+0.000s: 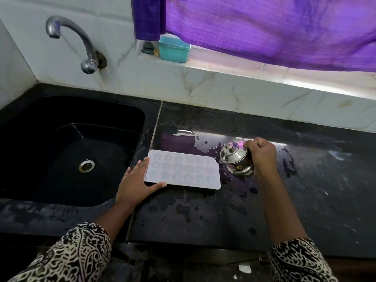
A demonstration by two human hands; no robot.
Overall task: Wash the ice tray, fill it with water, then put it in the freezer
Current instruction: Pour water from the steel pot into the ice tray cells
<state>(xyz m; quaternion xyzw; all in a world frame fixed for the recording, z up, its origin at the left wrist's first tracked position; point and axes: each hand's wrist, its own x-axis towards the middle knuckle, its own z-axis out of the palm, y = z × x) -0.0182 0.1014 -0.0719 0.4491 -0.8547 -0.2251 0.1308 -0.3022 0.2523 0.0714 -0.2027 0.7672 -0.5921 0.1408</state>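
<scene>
Left hand (136,183) spread wide and flat on the near left corner of the ice tray (183,171), fingers along the short left edge, thumb laid along the near long edge — pressing it in place, not lifting. Right hand (261,154) wrapped shut around a small steel pot (237,158), tilted so that its knobbed lid points left toward the right end of the tray; rim just beside the tray's far right corner, touching or not cannot be told.

White ice tray lying flat on the dark desk (203,216), just right of the seam that borders the sink (71,143), long side running left to right. Star and flower shaped cells in three rows, pale and glossy; water inside or not cannot be told.

Puddles and scattered drops on the desk behind and around the tray, shining with purple reflection. Black sink to the left with a round metal drain (87,165) in its bottom. Curved metal tap (81,43) on the white tiled wall above it, spout pointing down over the basin. Teal plastic box (174,49) on the window ledge — partly under the hem of a purple curtain (264,27) hanging across the top right. Black-and-white patterned sleeves (77,255) at the bottom edge on both arms.
</scene>
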